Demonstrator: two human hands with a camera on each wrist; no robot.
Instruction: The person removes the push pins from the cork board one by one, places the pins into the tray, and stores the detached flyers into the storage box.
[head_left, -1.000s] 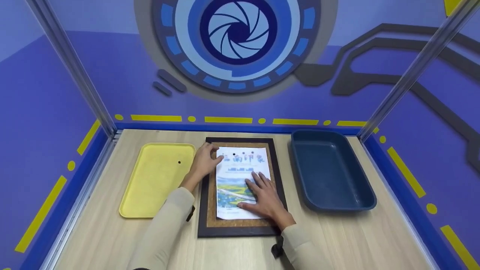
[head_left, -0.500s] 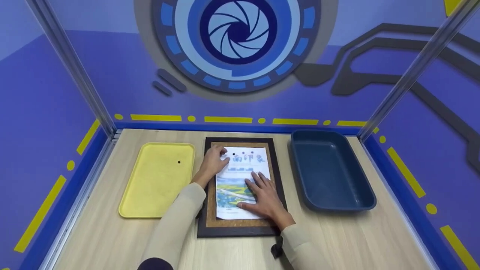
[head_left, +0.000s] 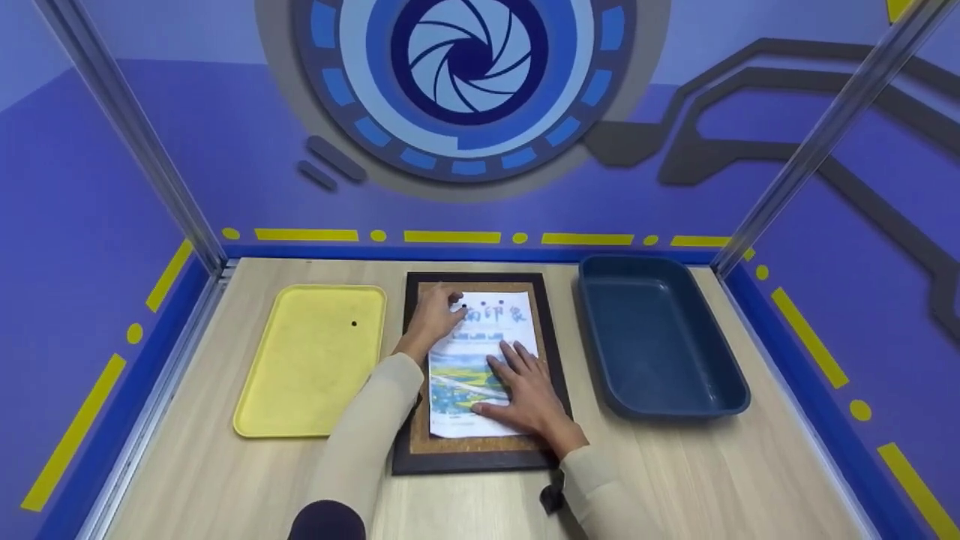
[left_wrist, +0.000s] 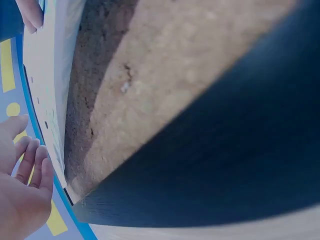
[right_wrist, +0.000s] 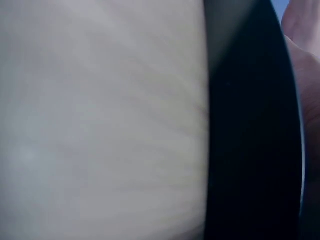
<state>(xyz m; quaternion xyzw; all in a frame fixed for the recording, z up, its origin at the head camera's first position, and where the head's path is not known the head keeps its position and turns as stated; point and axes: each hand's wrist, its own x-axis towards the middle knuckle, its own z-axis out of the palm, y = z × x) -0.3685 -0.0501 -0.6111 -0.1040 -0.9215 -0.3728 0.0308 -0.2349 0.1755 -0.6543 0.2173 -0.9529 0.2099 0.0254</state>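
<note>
A printed sheet of paper (head_left: 480, 352) with coloured landscape art lies on a dark-framed cork board (head_left: 480, 444). Along its top edge are a few small dark dots, one of them black (head_left: 463, 306); their kind is too small to tell. My left hand (head_left: 435, 315) hovers at the sheet's upper left corner, thumb and fingertips beside that black dot. In the left wrist view, nothing shows between the thumb and the loosely bent fingers of this hand (left_wrist: 25, 180). Lower on the sheet, my right hand (head_left: 521, 394) rests flat with fingers spread.
To the left lies a shallow yellow tray (head_left: 300, 375) with a small black dot (head_left: 354, 324) on it. A deep dark blue bin (head_left: 660, 345) stands at the right. Printed panels enclose the wooden table (head_left: 705, 472) at the back and sides.
My left hand has slid rightward from the sheet's left edge to beside the black dot. The right hand keeps its place on the paper. The head view has shifted slightly.
</note>
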